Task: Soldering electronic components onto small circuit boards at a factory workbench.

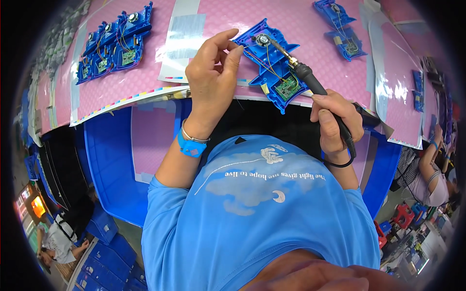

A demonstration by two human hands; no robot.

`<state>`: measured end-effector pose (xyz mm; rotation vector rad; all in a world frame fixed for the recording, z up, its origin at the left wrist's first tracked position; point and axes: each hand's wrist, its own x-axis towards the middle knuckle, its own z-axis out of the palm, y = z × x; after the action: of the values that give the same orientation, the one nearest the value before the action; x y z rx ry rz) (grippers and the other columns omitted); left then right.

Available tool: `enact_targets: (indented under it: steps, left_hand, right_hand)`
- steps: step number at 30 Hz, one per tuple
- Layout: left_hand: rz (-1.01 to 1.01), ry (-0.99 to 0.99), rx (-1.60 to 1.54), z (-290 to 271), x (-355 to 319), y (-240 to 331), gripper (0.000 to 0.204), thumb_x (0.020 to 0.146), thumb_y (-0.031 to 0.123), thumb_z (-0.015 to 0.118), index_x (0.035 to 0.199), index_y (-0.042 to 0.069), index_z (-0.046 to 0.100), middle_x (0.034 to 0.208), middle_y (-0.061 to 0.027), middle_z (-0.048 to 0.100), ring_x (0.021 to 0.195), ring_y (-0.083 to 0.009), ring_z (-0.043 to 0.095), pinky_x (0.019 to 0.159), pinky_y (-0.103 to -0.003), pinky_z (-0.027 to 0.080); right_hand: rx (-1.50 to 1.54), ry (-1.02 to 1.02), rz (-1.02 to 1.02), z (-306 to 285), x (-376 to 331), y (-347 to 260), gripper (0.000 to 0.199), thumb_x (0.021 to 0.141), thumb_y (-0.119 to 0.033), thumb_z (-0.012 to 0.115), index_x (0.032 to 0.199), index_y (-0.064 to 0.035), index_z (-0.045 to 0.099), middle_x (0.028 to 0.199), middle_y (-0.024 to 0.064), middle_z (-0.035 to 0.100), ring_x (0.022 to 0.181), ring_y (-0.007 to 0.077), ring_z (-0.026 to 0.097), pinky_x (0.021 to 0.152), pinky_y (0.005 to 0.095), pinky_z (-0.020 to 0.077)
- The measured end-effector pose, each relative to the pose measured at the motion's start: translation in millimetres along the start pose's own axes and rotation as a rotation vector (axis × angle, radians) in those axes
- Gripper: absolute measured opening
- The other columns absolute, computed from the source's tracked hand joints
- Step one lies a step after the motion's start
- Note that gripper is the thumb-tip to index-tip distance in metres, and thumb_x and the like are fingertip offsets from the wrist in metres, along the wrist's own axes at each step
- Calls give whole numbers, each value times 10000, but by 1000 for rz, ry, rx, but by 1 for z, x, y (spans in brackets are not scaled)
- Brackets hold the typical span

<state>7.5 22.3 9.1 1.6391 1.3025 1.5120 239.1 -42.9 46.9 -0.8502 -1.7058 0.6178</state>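
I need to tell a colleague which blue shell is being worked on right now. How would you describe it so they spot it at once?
Start at the pink work mat across the top of the bench. Near its front edge, at the middle, lies one blue plastic shell with a green circuit board and thin wires. Unlike the other blue shells, it sits between the left hand and the soldering iron in the right hand.

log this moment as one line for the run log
left hand: steadies blue housing | right hand: grips soldering iron, tip at small speaker | surface: pink mat
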Motion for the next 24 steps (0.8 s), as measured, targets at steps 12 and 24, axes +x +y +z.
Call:
enact_targets:
  steps: [12,24]
  left_hand:
    - [249,51,229,6,-6,-4,326,906,-21,735,1220,19,656,898,-67,695,637,-91,606,531,-229,500]
    - [265,32,238,5,-6,-1,331,897,-53,725,1212,4,638,893,-88,671,642,-123,632,533,-248,523]
  right_hand:
    - [-26,-25,-30,0,-2,8,237,888,-69,617,1050,82,703,695,101,623,559,155,569,514,279,412]
    - [-64,-39,46,5,2,4,245,860,-47,592,1036,77,707,682,105,607,563,154,562,519,278,418]
